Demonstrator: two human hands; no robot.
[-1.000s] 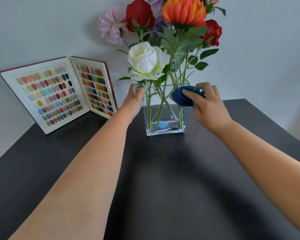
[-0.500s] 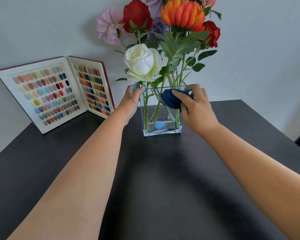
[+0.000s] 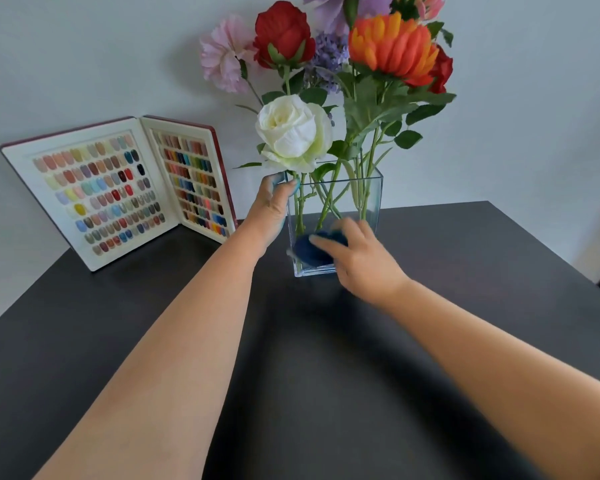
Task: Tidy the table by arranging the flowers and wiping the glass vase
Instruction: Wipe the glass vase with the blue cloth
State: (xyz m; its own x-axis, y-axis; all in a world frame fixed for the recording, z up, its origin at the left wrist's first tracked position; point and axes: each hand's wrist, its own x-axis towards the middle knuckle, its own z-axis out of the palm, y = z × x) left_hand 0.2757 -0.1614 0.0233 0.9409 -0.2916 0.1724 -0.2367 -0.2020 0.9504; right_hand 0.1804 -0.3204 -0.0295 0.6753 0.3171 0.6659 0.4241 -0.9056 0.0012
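Note:
A square clear glass vase (image 3: 369, 188) stands upright on the black table (image 3: 309, 375) and holds a bunch of flowers: a white rose (image 3: 291, 133), red, pink, purple and orange blooms above. My left hand (image 3: 271, 206) grips the vase's upper left edge. My right hand (image 3: 361, 261) presses a dark blue cloth (image 3: 312, 251) against the lower front face of the vase, near its base. The hand and cloth are motion-blurred. The cloth hides the bottom of the stems.
An open display book of coloured nail samples (image 3: 118, 188) stands propped at the back left of the table, against the pale wall. The table's right edge (image 3: 551, 251) runs close to the vase side.
My right hand has slid the blue cloth down the vase's front, from the upper right rim to near the base. My left hand has kept its hold on the rim.

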